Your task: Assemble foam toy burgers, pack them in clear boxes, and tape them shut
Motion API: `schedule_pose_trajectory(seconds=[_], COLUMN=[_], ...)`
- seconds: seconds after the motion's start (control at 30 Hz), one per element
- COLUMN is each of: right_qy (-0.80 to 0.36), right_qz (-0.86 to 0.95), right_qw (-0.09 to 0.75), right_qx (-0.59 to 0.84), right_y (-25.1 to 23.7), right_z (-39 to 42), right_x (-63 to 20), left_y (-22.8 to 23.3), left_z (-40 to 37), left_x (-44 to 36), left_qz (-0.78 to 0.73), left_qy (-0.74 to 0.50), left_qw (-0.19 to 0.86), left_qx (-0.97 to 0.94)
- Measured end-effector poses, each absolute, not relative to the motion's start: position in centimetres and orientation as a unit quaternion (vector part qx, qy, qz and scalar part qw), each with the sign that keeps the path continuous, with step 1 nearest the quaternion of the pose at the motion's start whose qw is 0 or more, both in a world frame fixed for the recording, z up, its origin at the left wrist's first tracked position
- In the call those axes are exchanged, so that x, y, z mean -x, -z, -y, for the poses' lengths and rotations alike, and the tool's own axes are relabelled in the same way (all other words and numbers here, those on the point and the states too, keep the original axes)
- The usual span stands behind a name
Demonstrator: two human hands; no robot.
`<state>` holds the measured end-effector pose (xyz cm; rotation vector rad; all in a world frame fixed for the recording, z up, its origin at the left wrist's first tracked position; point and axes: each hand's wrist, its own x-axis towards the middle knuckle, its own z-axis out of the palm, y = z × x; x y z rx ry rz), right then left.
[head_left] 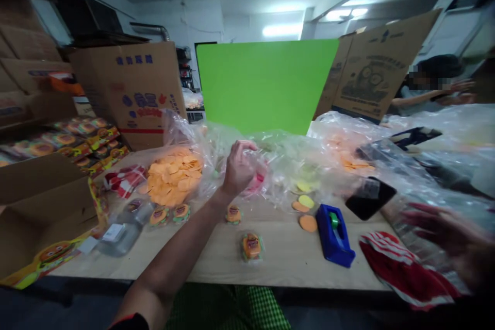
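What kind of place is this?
Probably a small packing workshop for sweets or snacks: cartons stacked around the table, a bag of orange discs, wrapped packets and a tape dispenser.

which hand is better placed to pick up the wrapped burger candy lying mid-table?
Probably left. The left hand is raised at the plastic bags just behind the wrapped burger candy, with bare table between them. The right hand is off at the table's right edge, beyond the blue tape dispenser and red striped bags.

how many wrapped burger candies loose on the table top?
4. Two wrapped burger candies sit side by side below the bag of orange discs, one under the left hand, one nearer the table's front edge. Others may be hidden under the plastic bags.
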<state>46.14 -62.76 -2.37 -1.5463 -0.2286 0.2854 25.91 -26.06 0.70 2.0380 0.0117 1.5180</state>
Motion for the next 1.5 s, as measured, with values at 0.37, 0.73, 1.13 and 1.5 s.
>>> schedule_pose_trajectory(seconds=[0.37,0.73,1.13,1.5], right_qy=[-0.547,-0.493,-0.534,-0.444], right_qz=[0.28,0.439,0.418,0.506], right_qw=[0.644,0.632,0.575,0.558], right_qx=[0.455,0.405,0.457,0.485], right_y=[-0.1,-1.7,0.0,1.6], right_z=[39.2,27.8,19.5,15.7], right_x=[-33.4,-23.5,-16.8,-11.1], left_y=[0.7,4.5,4.1,4.3], left_z=[21.9,15.4,14.7,16.8], left_x=[-10.2,6.9,14.5,14.7], left_qz=[-0.019,-0.288,-0.384,-0.44], left_qy=[-0.596,-0.408,-0.612,-0.646], left_qw=[0.107,0.027,0.306,0.499], left_qx=[-0.796,-0.866,-0.62,-0.374])
